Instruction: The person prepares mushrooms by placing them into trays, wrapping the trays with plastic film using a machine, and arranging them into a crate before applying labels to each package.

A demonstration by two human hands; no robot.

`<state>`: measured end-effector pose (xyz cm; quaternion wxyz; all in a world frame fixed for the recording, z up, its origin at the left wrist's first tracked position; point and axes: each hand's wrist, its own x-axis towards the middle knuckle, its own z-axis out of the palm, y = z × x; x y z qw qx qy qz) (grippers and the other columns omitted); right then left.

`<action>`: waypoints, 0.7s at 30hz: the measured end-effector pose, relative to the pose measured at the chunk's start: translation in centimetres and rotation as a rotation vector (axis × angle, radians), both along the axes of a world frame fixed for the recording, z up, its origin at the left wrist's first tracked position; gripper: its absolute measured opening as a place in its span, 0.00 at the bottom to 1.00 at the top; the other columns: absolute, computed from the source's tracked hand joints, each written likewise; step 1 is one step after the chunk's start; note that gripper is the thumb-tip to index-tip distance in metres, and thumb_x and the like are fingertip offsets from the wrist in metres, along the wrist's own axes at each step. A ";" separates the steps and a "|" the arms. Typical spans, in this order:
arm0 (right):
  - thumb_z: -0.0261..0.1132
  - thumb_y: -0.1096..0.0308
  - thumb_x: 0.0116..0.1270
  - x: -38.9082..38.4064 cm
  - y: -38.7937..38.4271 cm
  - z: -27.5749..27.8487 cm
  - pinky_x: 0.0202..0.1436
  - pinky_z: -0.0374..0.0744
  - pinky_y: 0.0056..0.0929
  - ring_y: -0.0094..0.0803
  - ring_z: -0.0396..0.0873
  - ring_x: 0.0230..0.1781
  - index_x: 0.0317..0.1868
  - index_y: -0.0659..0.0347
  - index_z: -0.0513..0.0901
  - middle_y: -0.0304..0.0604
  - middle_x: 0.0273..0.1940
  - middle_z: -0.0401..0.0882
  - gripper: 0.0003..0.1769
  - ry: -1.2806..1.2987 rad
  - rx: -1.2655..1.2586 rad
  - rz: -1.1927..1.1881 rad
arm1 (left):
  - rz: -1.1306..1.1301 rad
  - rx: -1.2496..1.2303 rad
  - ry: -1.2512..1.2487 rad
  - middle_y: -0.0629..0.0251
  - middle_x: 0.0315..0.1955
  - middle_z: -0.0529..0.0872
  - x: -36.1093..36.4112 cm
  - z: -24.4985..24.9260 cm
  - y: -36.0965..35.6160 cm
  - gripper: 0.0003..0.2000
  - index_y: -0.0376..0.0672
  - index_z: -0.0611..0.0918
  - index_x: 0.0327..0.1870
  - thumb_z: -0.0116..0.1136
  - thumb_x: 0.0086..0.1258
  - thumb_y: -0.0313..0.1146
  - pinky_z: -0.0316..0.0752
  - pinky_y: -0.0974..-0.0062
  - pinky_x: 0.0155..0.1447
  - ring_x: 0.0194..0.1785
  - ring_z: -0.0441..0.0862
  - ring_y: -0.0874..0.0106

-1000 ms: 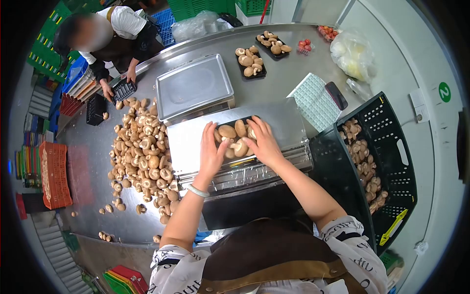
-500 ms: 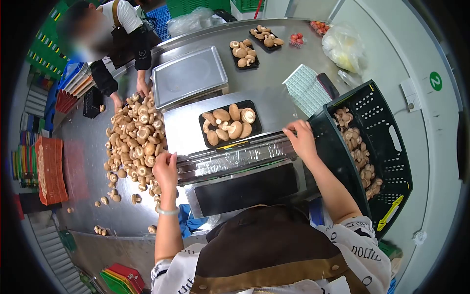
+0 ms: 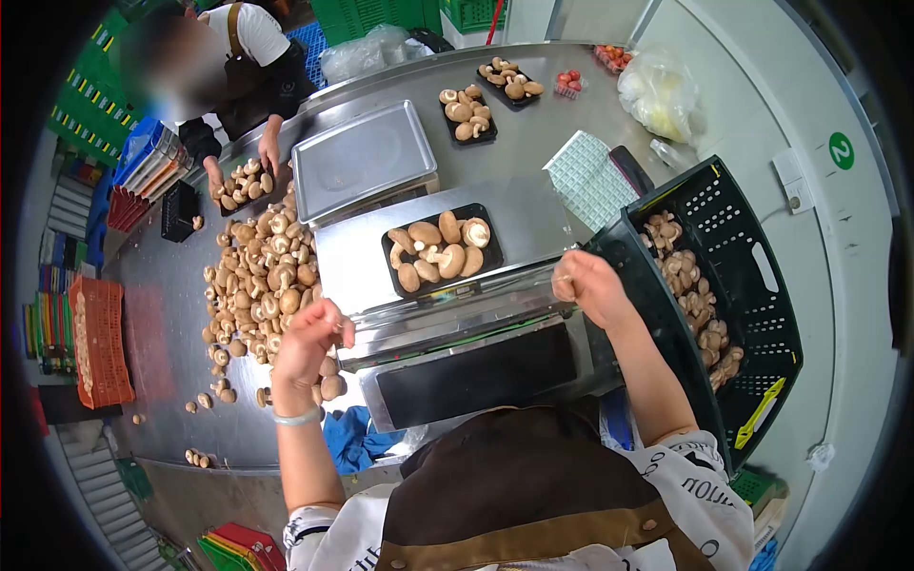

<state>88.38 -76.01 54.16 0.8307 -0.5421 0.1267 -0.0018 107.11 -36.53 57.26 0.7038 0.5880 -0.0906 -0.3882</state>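
Observation:
Clear cling film (image 3: 452,306) stretches across the front of a metal wrapping machine (image 3: 354,276), hard to make out where it is see-through. My left hand (image 3: 312,344) is closed in a pinch at the film's left end, beside the mushroom pile. At the other end my right hand (image 3: 590,287) pinches too, near the dark green crate. Just beyond the film, a black tray of shiitake mushrooms (image 3: 440,255) rests on the machine's metal top. Nearest my body lies the machine's black plate (image 3: 476,376).
Loose mushrooms (image 3: 262,285) are heaped on the steel table at left, where a co-worker's hands (image 3: 268,147) hold a filled tray (image 3: 246,187). An empty metal tray (image 3: 367,157) stands behind the machine. The dark green crate (image 3: 624,252) borders the right side; filled trays (image 3: 466,114) sit farther back.
Both my hands have shifted slightly and closed into tighter pinches, the left one coming nearer my body. The co-worker's hands now have a filled tray at the heap's far edge.

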 end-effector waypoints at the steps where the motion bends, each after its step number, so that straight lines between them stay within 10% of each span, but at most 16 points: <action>1: 0.55 0.63 0.75 1.2 0.1 1.4 0.41 0.70 0.28 0.28 0.71 0.31 0.32 0.59 0.72 0.40 0.27 0.75 0.12 -0.132 0.143 0.000 | 0.039 -0.105 0.030 0.66 0.23 0.79 0.6 1.9 -0.8 0.08 0.45 0.75 0.32 0.54 0.73 0.35 0.74 0.71 0.43 0.34 0.81 0.67; 4: 0.53 0.67 0.76 6.8 0.5 3.0 0.56 0.73 0.36 0.36 0.77 0.43 0.35 0.60 0.70 0.48 0.36 0.80 0.09 -0.416 0.371 -0.214 | 0.215 -0.578 0.088 0.52 0.46 0.83 4.5 1.9 -3.6 0.08 0.44 0.73 0.37 0.50 0.76 0.37 0.73 0.63 0.63 0.54 0.80 0.58; 7: 0.52 0.68 0.76 13.9 1.3 1.6 0.64 0.70 0.35 0.37 0.77 0.55 0.40 0.62 0.71 0.50 0.48 0.82 0.07 -0.272 -0.158 -0.352 | 0.289 -0.485 -0.206 0.43 0.62 0.74 8.6 -2.6 -9.4 0.08 0.40 0.71 0.38 0.47 0.78 0.35 0.57 0.58 0.76 0.70 0.67 0.54; 10: 0.53 0.65 0.75 18.6 0.8 -6.4 0.52 0.76 0.38 0.49 0.81 0.49 0.44 0.64 0.71 0.56 0.45 0.83 0.09 -0.061 -0.880 -0.259 | 0.242 0.444 -0.758 0.49 0.44 0.83 10.0 -9.9 -12.2 0.10 0.38 0.71 0.39 0.45 0.78 0.36 0.72 0.66 0.56 0.50 0.80 0.59; 13: 0.56 0.63 0.72 18.8 1.3 -8.0 0.48 0.76 0.43 0.56 0.79 0.45 0.44 0.65 0.71 0.59 0.41 0.81 0.12 0.052 -1.243 0.116 | 0.113 0.489 -0.717 0.56 0.32 0.80 8.7 -12.5 -13.1 0.07 0.39 0.72 0.41 0.47 0.77 0.33 0.73 0.70 0.48 0.36 0.78 0.66; 21: 0.64 0.49 0.66 13.9 0.9 -6.7 0.42 0.76 0.34 0.39 0.80 0.36 0.40 0.66 0.83 0.48 0.32 0.81 0.23 0.183 -0.836 0.402 | -0.170 0.271 -0.125 0.64 0.46 0.81 5.2 -8.4 -10.5 0.13 0.35 0.77 0.55 0.48 0.78 0.33 0.68 0.77 0.58 0.51 0.74 0.76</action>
